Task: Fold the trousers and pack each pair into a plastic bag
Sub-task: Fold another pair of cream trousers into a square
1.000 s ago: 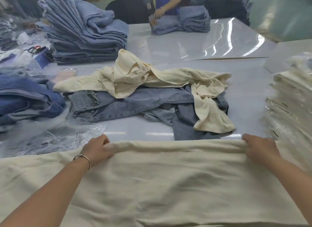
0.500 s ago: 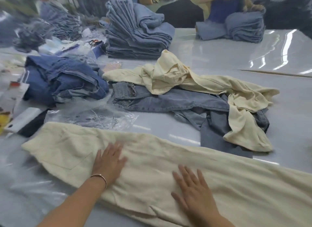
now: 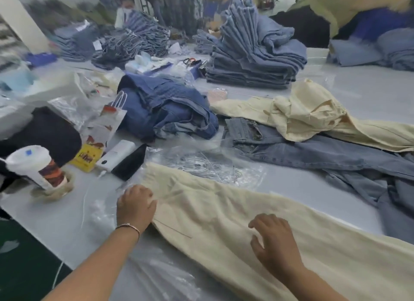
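A pair of cream trousers (image 3: 257, 229) lies stretched flat across the near part of the grey table (image 3: 67, 215), its waist end at the left. My left hand (image 3: 135, 207) is at that waist end, fingers curled round the edge of the cloth. Further right, my right hand (image 3: 275, 240) rests on the trousers with its fingers loosely bent and holds nothing. Clear plastic bags (image 3: 210, 164) lie crumpled just beyond the trousers, and another sheet of plastic (image 3: 156, 276) lies under their near edge.
Beyond are unfolded cream trousers (image 3: 309, 112) over blue jeans (image 3: 302, 148), a rumpled dark denim heap (image 3: 165, 108) and a tall stack of folded jeans (image 3: 253, 54). At left stand a paper cup (image 3: 33, 166), a white power bank (image 3: 116, 155) and a black phone (image 3: 130, 161). Other people work behind.
My view has swung left. My left hand slid to the waist end and curled onto the cloth edge. My right hand's flat fingers have bent, moving left along the trousers.
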A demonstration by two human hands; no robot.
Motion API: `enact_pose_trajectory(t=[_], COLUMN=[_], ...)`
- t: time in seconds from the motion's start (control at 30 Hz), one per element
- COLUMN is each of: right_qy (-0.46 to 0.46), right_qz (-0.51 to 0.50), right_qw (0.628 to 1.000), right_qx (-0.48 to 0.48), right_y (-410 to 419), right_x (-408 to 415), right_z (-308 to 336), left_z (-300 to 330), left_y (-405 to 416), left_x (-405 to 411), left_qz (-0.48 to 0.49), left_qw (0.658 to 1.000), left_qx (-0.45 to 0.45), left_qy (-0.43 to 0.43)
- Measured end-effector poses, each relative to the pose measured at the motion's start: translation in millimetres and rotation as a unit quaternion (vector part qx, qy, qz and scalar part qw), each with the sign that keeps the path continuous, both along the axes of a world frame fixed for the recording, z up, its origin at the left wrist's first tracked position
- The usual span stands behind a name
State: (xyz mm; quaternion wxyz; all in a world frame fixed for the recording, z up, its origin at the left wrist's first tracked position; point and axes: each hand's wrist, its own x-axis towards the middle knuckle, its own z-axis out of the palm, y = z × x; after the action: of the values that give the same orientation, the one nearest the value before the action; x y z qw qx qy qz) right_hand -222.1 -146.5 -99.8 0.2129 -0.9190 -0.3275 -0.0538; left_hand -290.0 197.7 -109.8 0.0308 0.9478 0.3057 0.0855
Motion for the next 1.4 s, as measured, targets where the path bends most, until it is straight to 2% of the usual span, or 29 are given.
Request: enact_pose_trajectory(t=[0.03,0.1,0.2,0.27,0.33,0.4,0.47,0.53,0.63,0.67,0.73,0.8,0.83,0.9,0.97,1.03,1.13,1.27,1.33,1.4], right_qy=[0.006,0.013,0.059,0.099,0.13,0.139,0.107,0.05,-0.02,-0.011,0.039,0.058,0.058,0.05,0.037,0.037,0.077,0.106,0.116,0.127], right_qz=[0.003,-0.005,-0.03,-0.044,-0.066,-0.09,-0.111,-0.145,-0.209,-0.217,-0.209,-0.192,-0.192,-0.216,-0.264,-0.327,-0.445,-0.586,-0.608,-0.602], right_qw=[1.0,1.0,0.995,0.989,0.981,0.975,0.981,0.987,0.977,0.975,0.977,0.978,0.978,0.975,0.962,0.941,0.887,0.798,0.784,0.788], right_qx=[-0.001,-0.019,-0.069,-0.096,-0.129,-0.146,-0.121,-0.039,0.047,0.039,-0.025,-0.064,-0.055,0.002,0.059,0.077,0.097,0.086,0.05,0.009], right_y=[21.7,61.9,113.4,138.6,153.2,158.8,155.6,149.4,143.6,142.9,137.2,121.9,110.3,76.4,30.6,-22.0,-112.0,-237.0,-292.5,-339.5], right_x=[5.7,17.9,40.6,55.5,69.8,83.1,94.1,100.5,101.9,100.3,95.4,87.3,81.7,67.6,48.3,23.8,-17.7,-78.5,-108.2,-134.1], right_z=[0.3,-2.2,-11.7,-19.5,-22.0,-16.5,-6.3,2.7,15.9,18.2,18.3,18.6,20.2,23.6,21.4,16.2,7.7,3.9,1.6,-2.2], left_z=[0.0,-2.7,-4.8,0.1,10.7,25.6,40.7,49.6,48.6,45.2,35.8,28.1,25.3,26.8,28.6,28.4,25.7,13.8,7.0,-0.4], left_y=[17.7,47.0,67.9,73.8,78.5,80.7,79.3,79.4,79.2,79.3,78.4,76.2,72.6,51.5,10.8,-44.4,-134.7,-245.2,-295.4,-335.7], left_x=[5.5,15.1,23.0,26.9,33.5,39.2,41.9,43.0,46.9,49.6,51.7,48.5,47.3,46.6,46.6,43.1,27.7,7.3,-0.1,-1.0], left_qz=[0.029,0.08,0.099,0.105,0.084,0.018,-0.055,-0.094,-0.083,-0.071,-0.037,0.006,0.023,-0.005,-0.106,-0.234,-0.413,-0.551,-0.593,-0.623], left_qw=[0.999,0.986,0.955,0.925,0.893,0.885,0.905,0.932,0.937,0.938,0.953,0.979,0.99,0.999,0.992,0.965,0.893,0.807,0.771,0.748], left_qx=[-0.029,-0.143,-0.269,-0.361,-0.441,-0.465,-0.422,-0.349,-0.323,-0.321,-0.295,-0.201,-0.132,-0.047,-0.055,-0.079,-0.117,-0.187,-0.222,-0.227], left_qy=[0.01,0.024,0.074,0.057,0.02,-0.009,-0.003,-0.011,-0.1,-0.106,-0.051,0.029,0.038,0.004,-0.047,-0.093,-0.132,-0.1,-0.067,-0.021])
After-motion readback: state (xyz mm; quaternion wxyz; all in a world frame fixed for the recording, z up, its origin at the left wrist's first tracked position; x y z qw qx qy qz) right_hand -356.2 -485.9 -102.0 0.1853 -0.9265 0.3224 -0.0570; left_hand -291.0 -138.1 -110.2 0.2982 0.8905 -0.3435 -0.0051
